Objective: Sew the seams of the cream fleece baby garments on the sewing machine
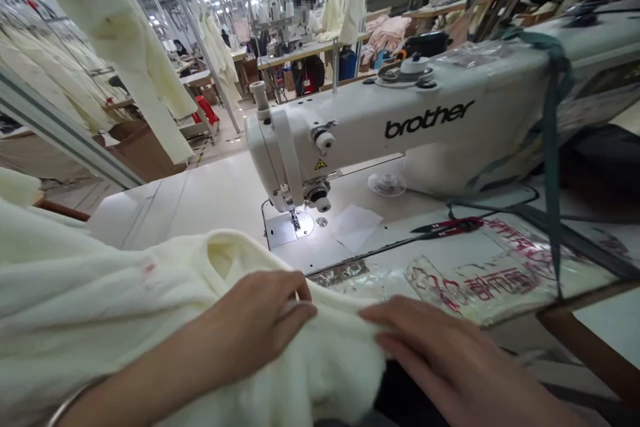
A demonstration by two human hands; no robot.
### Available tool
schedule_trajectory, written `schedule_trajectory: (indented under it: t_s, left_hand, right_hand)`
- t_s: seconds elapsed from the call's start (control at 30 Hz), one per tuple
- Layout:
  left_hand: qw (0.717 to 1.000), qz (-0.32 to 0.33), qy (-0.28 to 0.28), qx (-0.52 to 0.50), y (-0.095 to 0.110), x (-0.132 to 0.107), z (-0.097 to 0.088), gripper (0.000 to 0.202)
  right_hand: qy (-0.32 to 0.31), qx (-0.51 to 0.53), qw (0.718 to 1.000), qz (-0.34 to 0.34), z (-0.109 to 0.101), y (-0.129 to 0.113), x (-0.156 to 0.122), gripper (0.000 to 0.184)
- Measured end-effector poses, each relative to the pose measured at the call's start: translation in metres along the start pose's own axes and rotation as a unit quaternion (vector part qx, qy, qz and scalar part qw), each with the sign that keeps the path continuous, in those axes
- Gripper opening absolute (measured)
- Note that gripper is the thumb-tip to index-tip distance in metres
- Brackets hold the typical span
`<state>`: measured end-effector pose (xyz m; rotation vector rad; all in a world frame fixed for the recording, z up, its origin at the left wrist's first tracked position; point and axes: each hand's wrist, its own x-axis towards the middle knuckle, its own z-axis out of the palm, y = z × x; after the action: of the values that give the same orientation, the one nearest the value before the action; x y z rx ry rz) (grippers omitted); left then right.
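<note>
A cream fabric garment (pixel 165 293) spreads over the left front of the table and hangs down toward me. My left hand (pixel 265 313) pinches its upper edge between thumb and bent fingers. Farther right along the same edge, my right hand (pixel 425 340) grips the cloth with thumb and fingertips. Just beyond both hands stands a white sewing machine (pixel 350 127). Its lit presser foot (pixel 295 219) is over the needle plate, apart from the garment. A faint reddish mark shows on the cloth left of my left hand.
Thread snips (pixel 450 227) with red handles lie on the table at right, near a green strap (pixel 553 167) hanging from the machine. A white scrap (pixel 357 227) and a clear bobbin-like disc (pixel 387 183) sit under the arm. Cream garments (pixel 145 60) hang at left.
</note>
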<state>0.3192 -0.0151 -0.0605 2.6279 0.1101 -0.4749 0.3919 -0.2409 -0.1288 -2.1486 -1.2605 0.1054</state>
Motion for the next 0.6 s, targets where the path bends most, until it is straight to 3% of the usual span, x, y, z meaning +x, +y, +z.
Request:
schedule_trajectory:
  t_s: [0.07,0.13,0.23,0.33,0.47,0.6]
  left_hand:
    - [0.999,-0.022,-0.014,0.027,-0.006,0.016,0.005,0.021]
    - [0.997,-0.038,-0.034,0.054,-0.006,0.026,0.010,0.022]
    - [0.991,-0.034,-0.004,0.130,0.005,0.029,0.019,0.017]
    - [0.980,0.024,0.059,0.187,0.020,0.028,0.031,0.014]
    - [0.987,0.071,0.057,0.134,0.025,0.029,0.038,0.011]
    - [0.998,0.053,-0.014,-0.034,0.017,0.023,0.018,0.009]
  right_hand:
    - [-0.066,0.023,0.992,0.101,-0.003,0.007,0.019,0.012]
    - [-0.093,0.030,0.984,0.146,-0.004,0.010,0.033,0.013]
    - [-0.094,0.042,0.983,0.149,-0.003,0.011,0.041,0.014]
    - [-0.101,0.060,0.982,0.147,-0.002,0.012,0.041,0.016]
    - [-0.114,0.084,0.978,0.153,-0.008,0.014,0.039,0.014]
    - [-0.132,0.172,0.964,0.153,-0.022,0.010,0.034,0.011]
